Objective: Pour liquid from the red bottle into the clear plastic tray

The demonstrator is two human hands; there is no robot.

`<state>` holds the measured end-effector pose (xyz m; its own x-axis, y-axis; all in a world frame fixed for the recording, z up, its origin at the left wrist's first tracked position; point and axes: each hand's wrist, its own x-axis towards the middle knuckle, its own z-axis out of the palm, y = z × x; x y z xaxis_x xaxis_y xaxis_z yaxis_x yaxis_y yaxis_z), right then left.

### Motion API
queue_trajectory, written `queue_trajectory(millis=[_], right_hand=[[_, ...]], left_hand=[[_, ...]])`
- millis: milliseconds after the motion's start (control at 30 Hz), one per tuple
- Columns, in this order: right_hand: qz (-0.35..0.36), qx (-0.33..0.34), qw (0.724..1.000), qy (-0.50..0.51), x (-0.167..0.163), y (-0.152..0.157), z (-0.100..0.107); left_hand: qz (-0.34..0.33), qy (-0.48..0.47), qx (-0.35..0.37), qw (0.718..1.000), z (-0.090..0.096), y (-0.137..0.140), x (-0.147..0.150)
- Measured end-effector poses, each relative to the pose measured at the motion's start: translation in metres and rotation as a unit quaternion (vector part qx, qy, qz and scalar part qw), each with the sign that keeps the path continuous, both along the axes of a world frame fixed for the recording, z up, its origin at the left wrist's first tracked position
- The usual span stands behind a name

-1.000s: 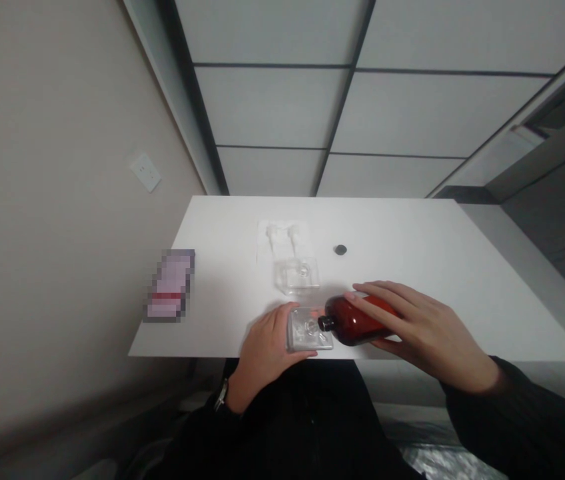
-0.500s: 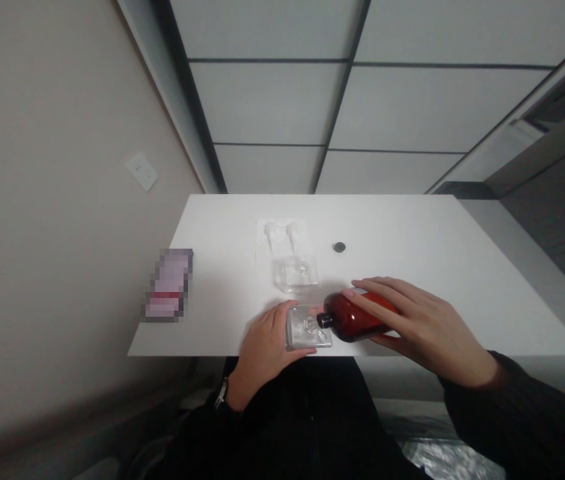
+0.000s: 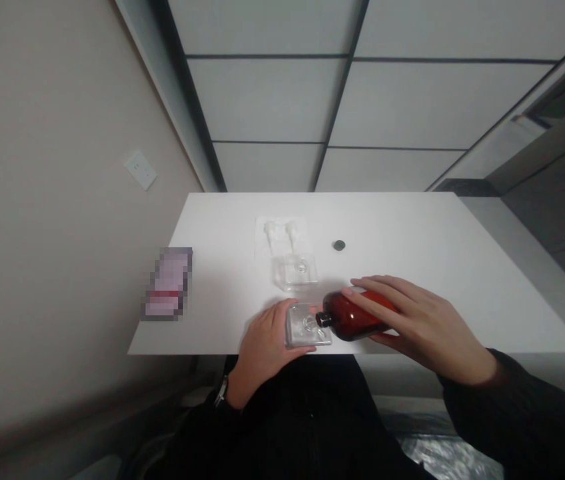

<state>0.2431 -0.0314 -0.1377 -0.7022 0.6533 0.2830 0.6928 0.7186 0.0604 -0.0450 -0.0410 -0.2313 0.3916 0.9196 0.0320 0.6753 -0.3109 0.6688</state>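
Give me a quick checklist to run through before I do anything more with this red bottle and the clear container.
1. Left hand holding the clear container: ok, wrapped around its left side.
2. Right hand gripping the red bottle: ok, bottle tilted over, neck toward the container.
3. Bottle mouth uncapped: ok, no cap on it.
4. Mouth lined up with the container's round opening: cannot tell, they look close but height is unclear.
5. Container well back from the near edge of the table: not ok, it sits close to it.
6. Liquid flowing: cannot tell, no stream is visible.
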Motion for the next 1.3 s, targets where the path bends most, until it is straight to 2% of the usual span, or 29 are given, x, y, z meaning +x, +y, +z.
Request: queue_trajectory(millis=[1300], right_hand=[[-0.005, 0.000, 1.000, -0.002, 0.0028, -0.0015, -0.0026]], left_hand=[[0.000, 0.003, -0.001, 1.000, 0.0013, -0.0002, 0.0004]])
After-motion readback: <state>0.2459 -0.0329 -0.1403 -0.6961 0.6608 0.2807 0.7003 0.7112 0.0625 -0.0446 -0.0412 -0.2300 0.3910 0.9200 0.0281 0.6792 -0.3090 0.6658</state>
